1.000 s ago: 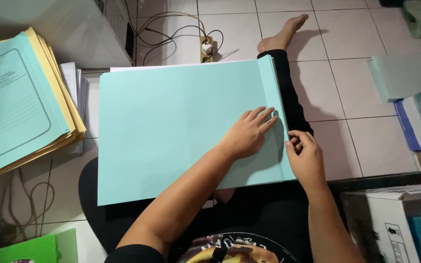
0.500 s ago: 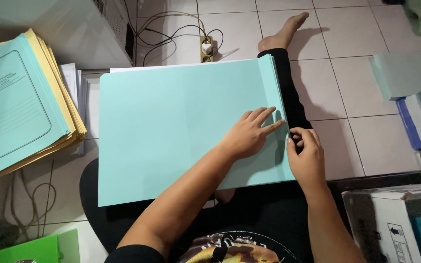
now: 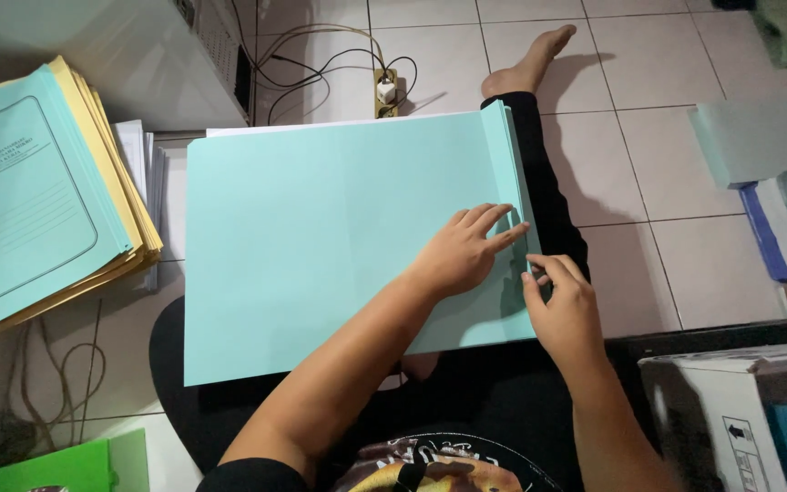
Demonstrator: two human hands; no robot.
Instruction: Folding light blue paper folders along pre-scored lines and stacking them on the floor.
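Pressing 1 teal folder [image 3: 321, 237] | L hand [image 3: 457, 260] flat | R hand [image 3: 565, 310] (edge pinch)

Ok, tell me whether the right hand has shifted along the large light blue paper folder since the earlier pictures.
No. The right hand stays at the right edge of the large light blue paper folder, level with the same floor tile joint; only its fingers adjust slightly.

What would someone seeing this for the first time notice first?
A big pale blue folder fills the middle, lying across the lap. The left hand lies flat near its right edge, where the right hand pinches the border. A stack of blue and yellow folders sits at the far left.
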